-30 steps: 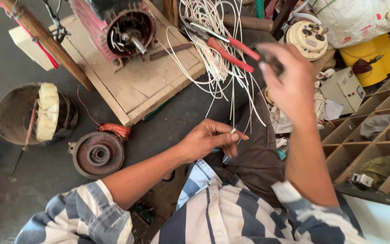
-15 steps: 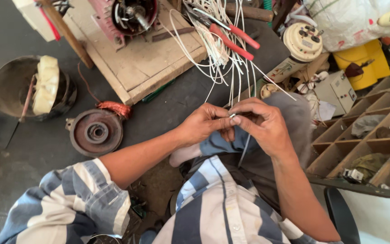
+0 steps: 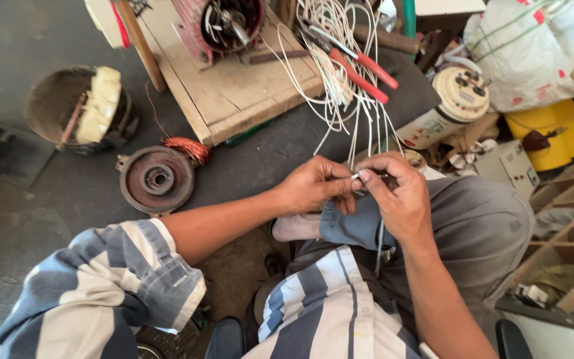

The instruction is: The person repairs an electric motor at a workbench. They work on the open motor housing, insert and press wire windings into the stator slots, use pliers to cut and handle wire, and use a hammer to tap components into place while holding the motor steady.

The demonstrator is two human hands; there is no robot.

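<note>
White wire [image 3: 357, 136] pinched between left hand [image 3: 313, 186] and right hand [image 3: 396, 196] fingertips above knee

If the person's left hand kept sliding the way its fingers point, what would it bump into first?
The left hand points rightward, so it would almost at once meet the right hand, whose fingertips already pinch the same white wires and nearly touch it. Depth is hard to judge, but nothing else seems to lie between them.

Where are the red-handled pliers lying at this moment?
The red-handled pliers lie at the top centre of the head view, on the bundle of white wires at the right end of the wooden board.
</note>
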